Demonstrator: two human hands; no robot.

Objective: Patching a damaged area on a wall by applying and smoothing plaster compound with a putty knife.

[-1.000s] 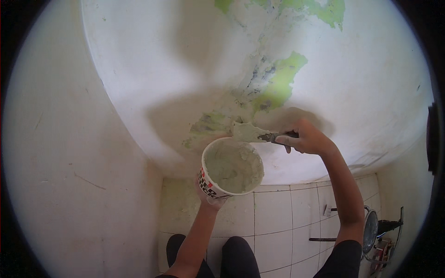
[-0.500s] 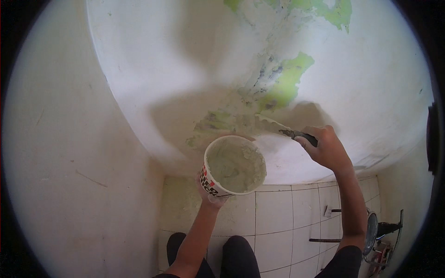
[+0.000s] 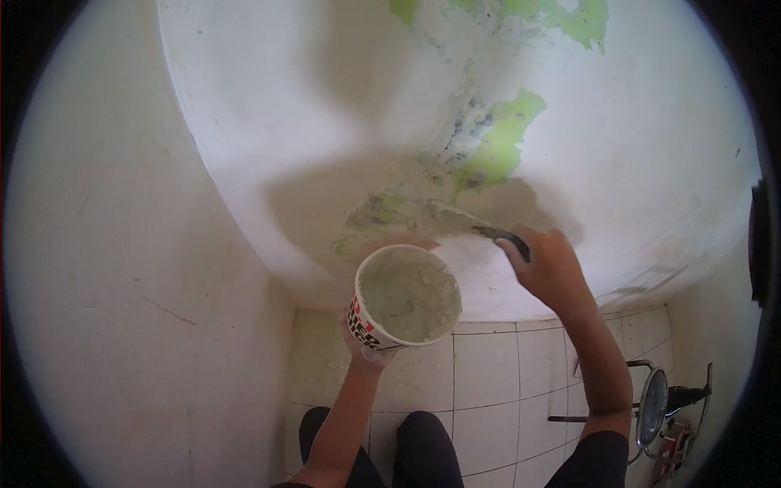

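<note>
My left hand (image 3: 364, 346) is closed around the side and base of a white tub (image 3: 378, 332) with red and black printing. Greyish-green filler paste (image 3: 407, 297) coats the inside of the tub, lumpy along its right wall. In my right hand (image 3: 543, 264) is a putty knife (image 3: 498, 236), gripped by its dark handle. Its paste-smeared blade lies against the white wall (image 3: 651, 146), just right of a patch of peeled paint (image 3: 378, 210). Above the blade, a larger bare patch shows bright green old paint (image 3: 498, 150).
A side wall (image 3: 146, 268) rises close on my left and meets the worked wall in a corner. White floor tiles (image 3: 488, 374) lie below, around my legs (image 3: 423, 447). At the lower right stands a metal-framed stool (image 3: 651, 407), with other items beside it.
My right hand and the putty knife have shifted left along the wall, toward the peeled patch. The tub stays in my left hand, nearly in place.
</note>
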